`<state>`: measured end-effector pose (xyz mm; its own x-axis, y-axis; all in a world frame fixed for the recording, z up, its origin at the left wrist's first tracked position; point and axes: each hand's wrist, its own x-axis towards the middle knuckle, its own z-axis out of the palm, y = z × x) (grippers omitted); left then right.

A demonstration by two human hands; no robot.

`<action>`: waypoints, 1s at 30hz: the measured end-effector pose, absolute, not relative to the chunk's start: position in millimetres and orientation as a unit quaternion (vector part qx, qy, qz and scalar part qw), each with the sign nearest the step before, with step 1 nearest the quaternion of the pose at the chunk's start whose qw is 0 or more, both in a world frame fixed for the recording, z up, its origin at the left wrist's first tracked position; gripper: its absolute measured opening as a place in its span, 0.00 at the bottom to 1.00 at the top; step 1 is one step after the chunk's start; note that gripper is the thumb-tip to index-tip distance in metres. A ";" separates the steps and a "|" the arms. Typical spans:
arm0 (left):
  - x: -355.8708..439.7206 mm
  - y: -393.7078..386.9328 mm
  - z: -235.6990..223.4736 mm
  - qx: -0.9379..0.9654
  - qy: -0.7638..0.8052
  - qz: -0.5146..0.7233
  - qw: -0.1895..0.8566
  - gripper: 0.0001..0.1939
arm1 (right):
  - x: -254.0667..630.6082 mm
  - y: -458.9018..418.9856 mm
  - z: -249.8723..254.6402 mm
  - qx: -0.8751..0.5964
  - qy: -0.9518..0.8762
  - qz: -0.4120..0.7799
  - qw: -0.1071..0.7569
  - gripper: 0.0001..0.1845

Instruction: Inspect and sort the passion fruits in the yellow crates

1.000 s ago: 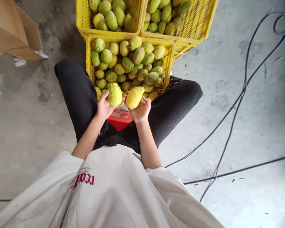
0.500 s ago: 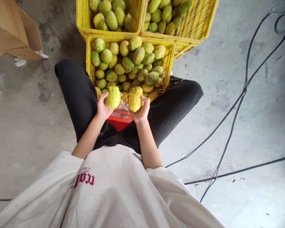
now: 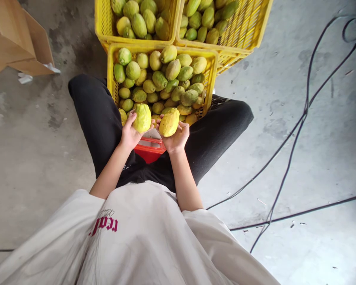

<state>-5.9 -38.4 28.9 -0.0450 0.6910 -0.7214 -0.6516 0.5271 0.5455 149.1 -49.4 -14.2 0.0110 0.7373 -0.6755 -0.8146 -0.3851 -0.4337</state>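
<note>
My left hand (image 3: 130, 133) is wrapped round a bumpy yellow-green fruit (image 3: 142, 118) that looks like a citron or guava, its thumb along the fruit's left side. In my right hand (image 3: 177, 139) lies a yellower fruit (image 3: 169, 122), also bumpy, tilted to the right with the fingers curled about it. Both fruits are side by side, a small gap between them. They are over the near edge of a yellow plastic crate (image 3: 213, 77) filled with smoother green and yellow fruits (image 3: 159, 80). The undersides of both held fruits are hidden by my palms.
Two more yellow crates of fruit, left (image 3: 99, 19) and right (image 3: 259, 23), stand behind the near one. A red plastic object (image 3: 150, 154) shows between my legs. An open cardboard box (image 3: 12, 35) is at upper left. Black cables (image 3: 296, 130) cross the concrete floor at right.
Both held fruits have shifted slightly and turned in my hands; the one in my right hand now leans to the right. The crates have not moved.
</note>
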 end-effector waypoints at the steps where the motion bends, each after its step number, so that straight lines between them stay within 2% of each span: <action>1: -6.5 -39.3 27.3 0.021 0.534 0.492 0.687 0.17 | 149.5 -49.7 -13.9 -0.446 0.043 0.699 0.557 0.17; 9: -6.7 -41.3 25.1 0.050 0.552 0.483 0.678 0.13 | 156.3 -51.2 -11.9 -0.435 0.042 0.685 0.583 0.18; 15: -7.7 -39.7 18.4 0.044 0.545 0.499 0.673 0.18 | 155.4 -51.1 -20.0 -0.415 0.032 0.686 0.596 0.13; 22: -9.5 -37.8 22.1 0.034 0.495 0.518 0.696 0.29 | 150.8 -49.9 -22.1 -0.403 0.055 0.712 0.573 0.21; 30: -3.1 -34.4 33.3 -0.028 0.488 0.535 0.689 0.28 | 148.4 -52.2 -23.6 -0.414 0.027 0.712 0.566 0.11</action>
<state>-3.1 -34.4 33.3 -0.0483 0.7099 -0.7026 -0.7640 0.4269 0.4838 148.4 -52.2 -23.6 -0.0154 0.7840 -0.6206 -0.8289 -0.3571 -0.4305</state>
